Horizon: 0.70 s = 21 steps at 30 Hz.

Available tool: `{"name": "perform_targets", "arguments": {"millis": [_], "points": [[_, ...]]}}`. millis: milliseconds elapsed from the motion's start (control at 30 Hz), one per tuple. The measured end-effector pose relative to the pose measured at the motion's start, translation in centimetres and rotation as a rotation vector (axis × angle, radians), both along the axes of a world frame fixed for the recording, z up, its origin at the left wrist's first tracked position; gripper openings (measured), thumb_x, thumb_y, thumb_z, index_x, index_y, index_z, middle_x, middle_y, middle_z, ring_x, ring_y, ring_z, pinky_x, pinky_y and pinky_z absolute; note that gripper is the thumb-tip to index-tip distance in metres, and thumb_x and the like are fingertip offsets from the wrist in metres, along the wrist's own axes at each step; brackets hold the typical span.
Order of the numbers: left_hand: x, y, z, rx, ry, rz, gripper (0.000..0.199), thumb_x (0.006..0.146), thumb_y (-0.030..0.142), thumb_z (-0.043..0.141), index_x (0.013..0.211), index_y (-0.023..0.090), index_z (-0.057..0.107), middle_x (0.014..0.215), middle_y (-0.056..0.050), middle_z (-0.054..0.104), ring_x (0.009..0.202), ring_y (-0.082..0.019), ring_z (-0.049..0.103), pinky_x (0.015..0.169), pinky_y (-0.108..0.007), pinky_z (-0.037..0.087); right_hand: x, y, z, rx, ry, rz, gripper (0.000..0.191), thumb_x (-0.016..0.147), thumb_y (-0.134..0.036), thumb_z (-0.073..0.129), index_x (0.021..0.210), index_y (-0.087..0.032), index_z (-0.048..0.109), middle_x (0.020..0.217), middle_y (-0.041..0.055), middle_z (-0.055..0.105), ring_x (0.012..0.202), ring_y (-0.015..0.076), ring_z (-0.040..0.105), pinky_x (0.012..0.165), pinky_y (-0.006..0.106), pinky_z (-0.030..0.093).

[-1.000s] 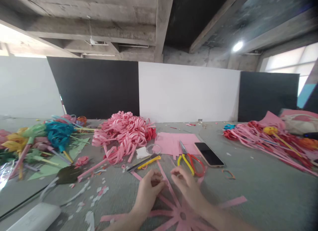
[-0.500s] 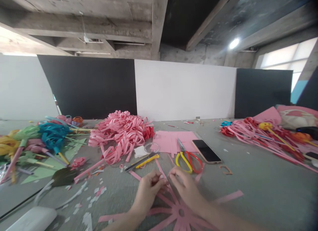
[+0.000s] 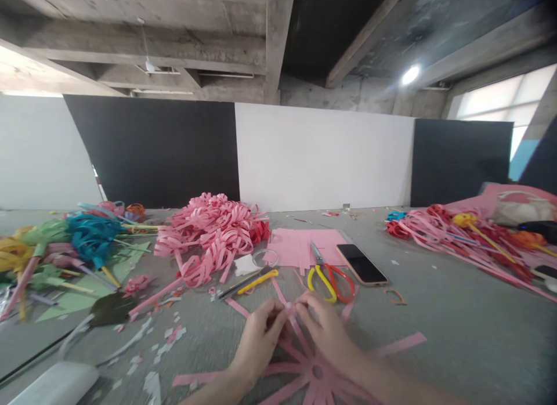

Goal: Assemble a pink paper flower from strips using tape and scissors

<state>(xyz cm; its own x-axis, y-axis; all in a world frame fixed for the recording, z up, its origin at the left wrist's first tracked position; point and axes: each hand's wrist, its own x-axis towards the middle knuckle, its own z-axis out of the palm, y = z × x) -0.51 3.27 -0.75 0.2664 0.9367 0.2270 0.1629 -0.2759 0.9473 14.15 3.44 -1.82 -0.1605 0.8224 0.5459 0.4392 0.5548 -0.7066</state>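
A pink paper piece with long strips fanning out from a centre with a small hole lies on the grey table at the bottom. Above its upper strips, my left hand and my right hand meet with fingertips pinched close together. Between them is a small pale bit at a pink strip; its exact shape is too small to tell. Just beyond my right hand lie scissors with one yellow and one red handle. A yellow cutter rests beyond my left hand.
Pink paper sheets and a phone lie behind the scissors. Curled pink paper is heaped at left centre, with coloured paper flowers further left. More paper strips lie at right. A white device sits lower left.
My fingertips have come closer together, my left hand shifting slightly up, and the pale bit now shows between them. Both hands stay over the strips.
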Motion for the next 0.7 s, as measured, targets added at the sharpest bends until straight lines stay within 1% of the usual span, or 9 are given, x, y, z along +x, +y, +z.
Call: {"name": "perform_targets", "arguments": {"millis": [67,200,367,433,500,567,633,700], "points": [[-0.04,-0.03,0.03,0.015,0.022,0.012,0.025,0.080,0.035,0.042,0.063,0.017,0.045,0.051,0.006,0.046,0.046,-0.008,0.043,0.047,-0.018,0.032,0.02,0.05,-0.04,0.001,-0.003,0.002,0.013,0.083,-0.024,0.044,0.073,-0.018,0.050,0.073,0.0002,0.051,0.073,0.0145,0.049,0.068,0.024,0.037],[0.03,-0.15,0.20,0.003,0.046,-0.011,0.026,0.081,0.036,0.041,0.063,0.017,0.045,0.052,0.005,0.047,0.048,-0.009,0.043,0.049,-0.018,0.033,0.14,0.01,0.09,-0.013,-0.039,0.007,0.020,0.083,-0.025,0.044,0.064,-0.018,0.046,0.063,-0.0029,0.047,0.063,0.0123,0.046,0.062,0.023,0.035],[0.09,-0.17,0.31,0.007,0.060,-0.010,0.026,0.081,0.036,0.040,0.063,0.018,0.043,0.052,0.005,0.046,0.048,-0.009,0.043,0.049,-0.018,0.032,0.10,-0.01,0.35,-0.015,-0.053,-0.018,0.024,0.084,-0.025,0.042,0.061,-0.018,0.047,0.062,-0.0029,0.049,0.063,0.0127,0.048,0.063,0.023,0.035],[0.03,-0.13,0.28,0.012,0.068,-0.008,0.026,0.081,0.037,0.040,0.063,0.018,0.043,0.052,0.005,0.046,0.048,-0.009,0.042,0.049,-0.019,0.032,0.07,0.09,0.38,-0.027,-0.017,-0.028,0.023,0.085,-0.025,0.040,0.066,-0.018,0.052,0.067,-0.0008,0.054,0.069,0.0142,0.051,0.066,0.025,0.037],[-0.03,-0.11,0.27,0.011,0.066,-0.008,0.026,0.081,0.037,0.039,0.063,0.018,0.043,0.052,0.005,0.046,0.048,-0.009,0.042,0.049,-0.019,0.033,0.06,0.16,0.38,-0.032,0.040,-0.037,0.020,0.085,-0.024,0.039,0.076,-0.019,0.056,0.078,0.0018,0.058,0.078,0.0158,0.052,0.072,0.026,0.038],[-0.06,-0.12,0.27,0.012,0.064,-0.011,0.026,0.080,0.038,0.039,0.064,0.018,0.044,0.052,0.005,0.047,0.048,-0.010,0.042,0.049,-0.019,0.033,0.06,0.15,0.38,-0.026,0.067,-0.034,0.016,0.083,-0.024,0.042,0.083,-0.019,0.057,0.085,0.0029,0.059,0.083,0.0166,0.052,0.075,0.027,0.038],[-0.04,-0.13,0.24,0.010,0.069,-0.017,0.026,0.080,0.037,0.040,0.064,0.018,0.045,0.053,0.004,0.048,0.049,-0.010,0.042,0.049,-0.019,0.032,0.08,0.08,0.38,-0.007,0.032,-0.017,0.012,0.081,-0.023,0.045,0.078,-0.019,0.055,0.078,0.0017,0.058,0.078,0.0161,0.052,0.074,0.027,0.038],[0.01,-0.12,0.18,-0.001,0.070,-0.026,0.026,0.080,0.037,0.040,0.064,0.018,0.045,0.054,0.004,0.048,0.049,-0.009,0.042,0.049,-0.019,0.031,0.11,-0.01,0.37,0.012,-0.021,-0.006,0.013,0.081,-0.022,0.046,0.070,-0.019,0.053,0.069,-0.0003,0.055,0.071,0.0151,0.051,0.071,0.027,0.038]]}}
